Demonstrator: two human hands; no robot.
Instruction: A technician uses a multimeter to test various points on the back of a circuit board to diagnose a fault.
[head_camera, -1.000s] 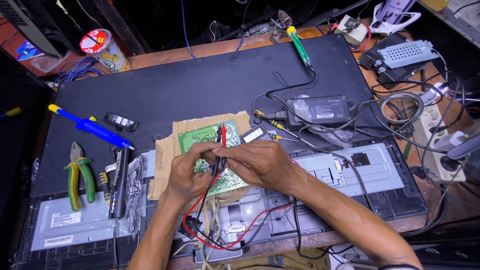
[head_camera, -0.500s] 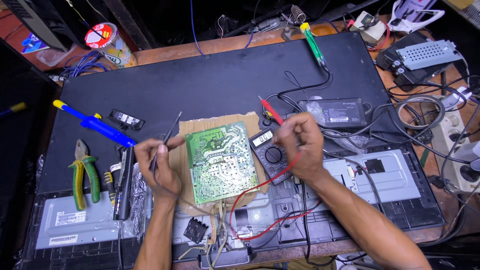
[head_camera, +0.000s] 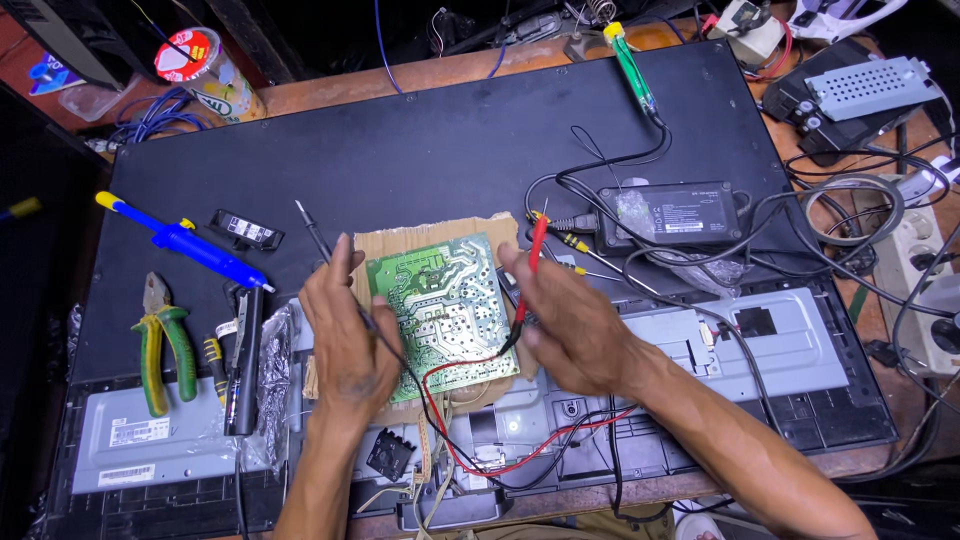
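A green circuit board lies solder side up on a piece of brown cardboard, on the back of a black flat screen. My left hand grips a black meter probe at the board's left edge, tip pointing up and away. My right hand holds a red meter probe at the board's right edge. Red and black leads run from both probes down past the board's near edge.
A black power adapter with cables sits right of the board. A blue desoldering pump, green-handled pliers and a black tool lie at the left. A green screwdriver and a tape roll lie at the back.
Both hands started together over the board, spread apart with a probe each, and have now come back in against the board's two sides. The view has shifted slightly.
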